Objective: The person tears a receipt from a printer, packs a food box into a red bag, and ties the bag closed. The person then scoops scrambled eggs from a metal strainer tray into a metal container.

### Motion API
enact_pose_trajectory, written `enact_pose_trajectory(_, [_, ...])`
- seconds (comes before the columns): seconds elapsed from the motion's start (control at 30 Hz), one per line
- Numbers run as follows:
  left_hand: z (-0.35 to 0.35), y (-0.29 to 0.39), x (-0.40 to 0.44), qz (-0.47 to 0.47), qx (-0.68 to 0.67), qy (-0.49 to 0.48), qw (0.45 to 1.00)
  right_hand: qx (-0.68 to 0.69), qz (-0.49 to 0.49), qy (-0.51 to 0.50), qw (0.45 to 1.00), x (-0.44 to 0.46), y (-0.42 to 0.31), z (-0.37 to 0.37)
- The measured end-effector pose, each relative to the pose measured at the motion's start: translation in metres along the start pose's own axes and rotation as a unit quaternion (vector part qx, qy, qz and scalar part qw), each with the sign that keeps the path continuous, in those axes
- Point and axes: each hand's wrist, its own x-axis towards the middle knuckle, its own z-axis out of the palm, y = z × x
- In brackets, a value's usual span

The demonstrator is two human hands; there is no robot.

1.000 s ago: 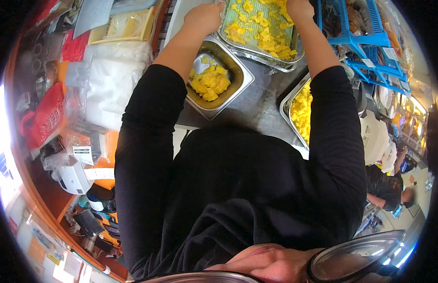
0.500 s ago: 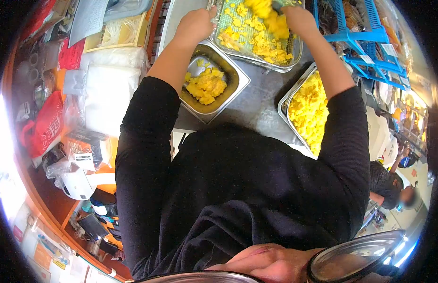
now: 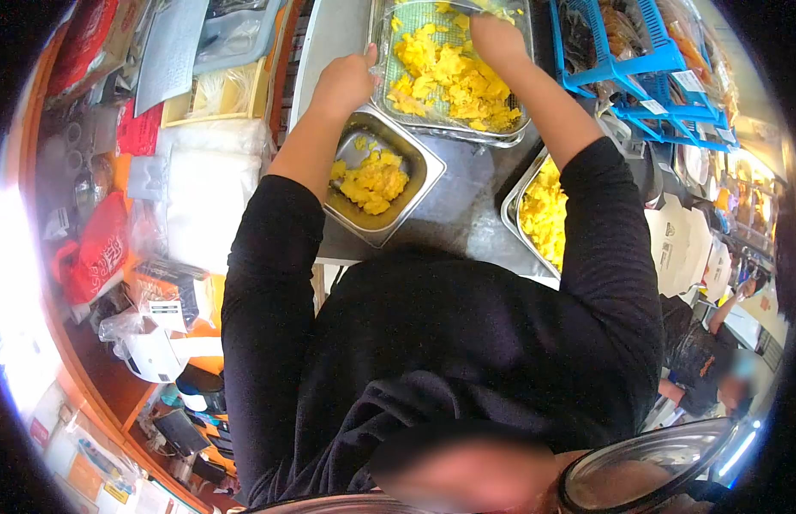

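Note:
A clear-sided tray (image 3: 520,137) with a green mesh-like bottom lies at the top of the view, holding soft yellow pieces that look like scrambled egg (image 3: 454,73). My left hand (image 3: 345,83) is closed on the tray's left edge, thumb up. Over the far right part of the tray, my right hand (image 3: 498,43) is closed round a utensil that it mostly hides. Below my left hand sits a deep square metal pan (image 3: 428,176) with a smaller heap of yellow egg. Under my right forearm, another metal pan (image 3: 511,210) is full of egg, partly covered by my sleeve.
Blue plastic baskets (image 3: 625,64) with packaged goods stand at the right. The grey worktop (image 3: 466,193) shows between the pans. At the left are white plastic bags (image 3: 209,197) and a yellow box (image 3: 218,94). Another person (image 3: 698,360) is in the background at the right.
The lump of egg lifted by the right hand's utensil is now down in the tray, where a larger heap lies. My right hand has shifted left in the view.

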Motion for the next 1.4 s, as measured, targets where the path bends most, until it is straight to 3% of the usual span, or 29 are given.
enact_pose_trajectory(0.23, [0.004, -0.001, 0.007, -0.005, -0.019, -0.018, 1.000, 0.071, 0.120, -0.047, 0.989, 0.030, 0.001, 0.016])
enact_pose_trajectory(0.33, [-0.002, 0.005, 0.008, -0.018, -0.011, -0.011, 1.000, 0.104, 0.123, 0.013, 0.987, 0.052, -0.001, 0.023])
enact_pose_trajectory(0.63, [-0.002, 0.002, 0.006, -0.011, -0.056, 0.003, 0.998, 0.044, -0.172, -0.041, 0.983, -0.010, -0.013, -0.026])
enact_pose_trajectory(0.73, [-0.001, 0.003, 0.006, -0.003, -0.036, -0.002, 0.999, 0.102, -0.211, -0.097, 0.967, -0.032, -0.021, -0.031])
enact_pose_trajectory(0.83, [-0.001, 0.003, 0.005, -0.007, -0.050, -0.003, 0.999, 0.098, -0.210, -0.064, 0.971, -0.055, -0.039, -0.037])
enact_pose_trajectory(0.97, [-0.004, 0.005, 0.000, -0.022, -0.081, -0.002, 0.996, 0.142, -0.091, -0.122, 0.978, -0.063, -0.056, -0.048])
enact_pose_trajectory(1.17, [-0.001, -0.002, -0.003, -0.023, -0.165, -0.031, 0.985, 0.109, -0.024, -0.179, 0.978, -0.075, -0.077, -0.071])
enact_pose_trajectory(1.4, [-0.013, 0.010, -0.017, -0.026, -0.161, 0.020, 0.986, 0.228, 0.064, -0.265, 0.935, -0.075, -0.056, -0.055])
